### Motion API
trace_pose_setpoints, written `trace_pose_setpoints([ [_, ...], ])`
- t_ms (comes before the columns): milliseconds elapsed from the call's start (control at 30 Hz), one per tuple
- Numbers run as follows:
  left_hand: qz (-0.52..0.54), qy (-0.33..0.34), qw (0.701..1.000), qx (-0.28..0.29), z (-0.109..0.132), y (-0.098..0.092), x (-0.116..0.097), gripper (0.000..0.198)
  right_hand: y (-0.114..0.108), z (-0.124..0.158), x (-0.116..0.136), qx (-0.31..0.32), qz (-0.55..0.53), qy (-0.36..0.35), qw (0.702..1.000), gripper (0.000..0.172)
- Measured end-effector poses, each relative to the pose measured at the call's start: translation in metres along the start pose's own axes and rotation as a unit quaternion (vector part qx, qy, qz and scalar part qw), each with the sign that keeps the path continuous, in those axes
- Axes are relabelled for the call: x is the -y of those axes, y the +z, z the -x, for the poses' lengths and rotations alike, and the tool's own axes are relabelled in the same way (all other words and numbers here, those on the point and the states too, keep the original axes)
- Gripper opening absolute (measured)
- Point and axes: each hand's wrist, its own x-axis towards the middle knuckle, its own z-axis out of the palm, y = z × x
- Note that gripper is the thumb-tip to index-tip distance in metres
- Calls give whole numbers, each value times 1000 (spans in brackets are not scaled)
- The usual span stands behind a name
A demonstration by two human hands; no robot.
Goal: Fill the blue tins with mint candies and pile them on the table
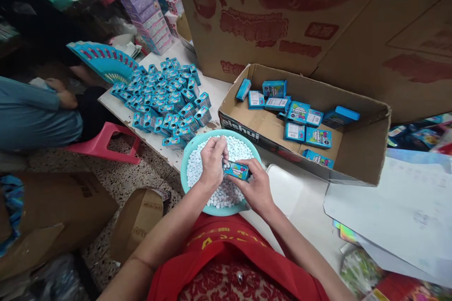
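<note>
Above a turquoise basin [184, 169] of small white candies [197, 169], my right hand [259, 188] grips a small blue candy box [236, 170] with the words "CARAMELO MACIZO" on its side. My left hand [212, 160] is closed at the left end of that box, with its fingers bunched. A few white candies show between those fingers and the box end; the rest of its hold is hidden. Behind the basin, an open cardboard carton [349, 150] holds several blue boxes like it, lying in different directions. Many more such boxes [165, 99] stand packed together on the table, left of the basin.
A blue folding fan [102, 61] leans by the packed boxes. Pink and purple boxes [144, 9] are stacked behind. A large printed carton [282, 19] walls off the back. White sheets [391, 207] lie right. A seated person [35, 108] and a pink stool [109, 143] are at left.
</note>
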Motion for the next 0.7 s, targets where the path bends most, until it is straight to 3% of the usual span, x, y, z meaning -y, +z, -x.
trace_pose_setpoints([
  [233, 63, -10, 998, 14, 7, 5, -18, 34, -6, 2, 2, -16, -41, -8, 999, 28],
  [500, 67, -11, 998, 19, 7, 5, -18, 31, -3, 5, -7, -33, -111, 30, 993, 32],
  [700, 9, 30, 999, 10, 7, 4, -2, 28, 3, 3, -8, -23, -74, 19, 997, 28],
])
